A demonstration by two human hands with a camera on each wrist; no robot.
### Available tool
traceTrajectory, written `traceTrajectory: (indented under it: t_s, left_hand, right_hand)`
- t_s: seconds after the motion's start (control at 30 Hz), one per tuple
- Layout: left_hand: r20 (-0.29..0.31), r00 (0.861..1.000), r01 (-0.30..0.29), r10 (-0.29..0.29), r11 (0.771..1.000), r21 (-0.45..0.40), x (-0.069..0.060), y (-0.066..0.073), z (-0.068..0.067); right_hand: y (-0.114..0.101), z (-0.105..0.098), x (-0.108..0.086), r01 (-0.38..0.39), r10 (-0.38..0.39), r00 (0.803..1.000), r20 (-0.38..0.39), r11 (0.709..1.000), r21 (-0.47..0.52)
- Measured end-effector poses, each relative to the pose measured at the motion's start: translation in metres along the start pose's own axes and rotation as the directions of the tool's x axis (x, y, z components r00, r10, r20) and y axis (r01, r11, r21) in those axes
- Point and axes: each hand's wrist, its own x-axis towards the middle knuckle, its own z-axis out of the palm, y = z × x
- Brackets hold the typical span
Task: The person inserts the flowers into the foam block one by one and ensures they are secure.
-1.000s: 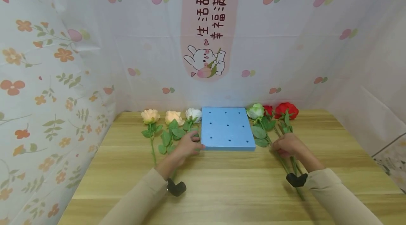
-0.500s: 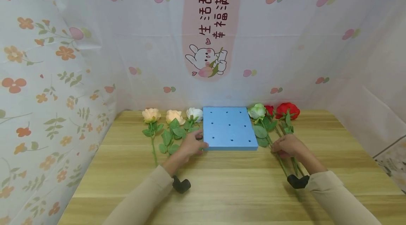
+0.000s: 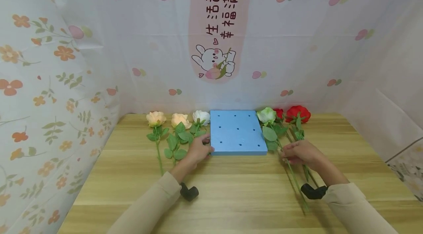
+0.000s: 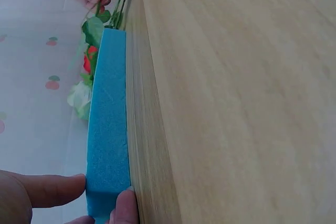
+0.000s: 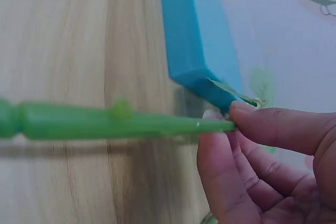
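A blue foam board (image 3: 237,136) with several small holes lies at the back of the table. My left hand (image 3: 198,151) grips its near left corner; in the left wrist view the thumb and a finger press opposite faces of the blue foam board (image 4: 108,129). My right hand (image 3: 302,152) pinches the stem of a pale green artificial rose (image 3: 266,115) to the right of the board. Close up in the right wrist view, the thumb and index finger of the right hand (image 5: 262,166) hold the green stem (image 5: 105,121), its lower part raised off the table.
Two red roses (image 3: 298,114) lie right of the green one, their stems under the right hand. On the left lie a white rose (image 3: 201,117) and two peach roses (image 3: 156,119). A patterned cloth (image 3: 158,54) hangs behind the wooden table (image 3: 231,197).
My right hand has lifted the green rose's stem slightly, and the lower stem end has swung a little left. My left hand has come into a firm hold on the board's corner.
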Motion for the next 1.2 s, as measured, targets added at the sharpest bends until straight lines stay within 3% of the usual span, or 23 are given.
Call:
traceTrajectory:
  t_s: [0.2, 0.57, 0.93, 1.2]
  left_hand:
    - [0.005, 1.000, 0.005, -0.005, 1.000, -0.015, 0.000, -0.001, 0.000]
    - [0.038, 0.999, -0.016, 0.017, 1.000, -0.022, -0.009, 0.001, -0.001]
    - [0.052, 0.998, -0.049, 0.047, 0.998, 0.039, -0.020, -0.003, 0.001]
    - [0.041, 0.996, -0.082, 0.079, 0.991, 0.101, -0.027, -0.007, 0.004]
  right_hand:
    - [-0.005, -0.001, -0.007, 0.034, -0.040, 0.998, 0.040, 0.990, 0.139]
    - [-0.032, -0.005, -0.017, 0.178, -0.186, 0.982, 0.011, 0.956, 0.235]
    - [-0.059, -0.006, -0.022, 0.306, -0.291, 0.952, -0.098, 0.882, 0.359]
    - [-0.077, -0.004, -0.021, 0.370, -0.315, 0.925, -0.212, 0.872, 0.321]
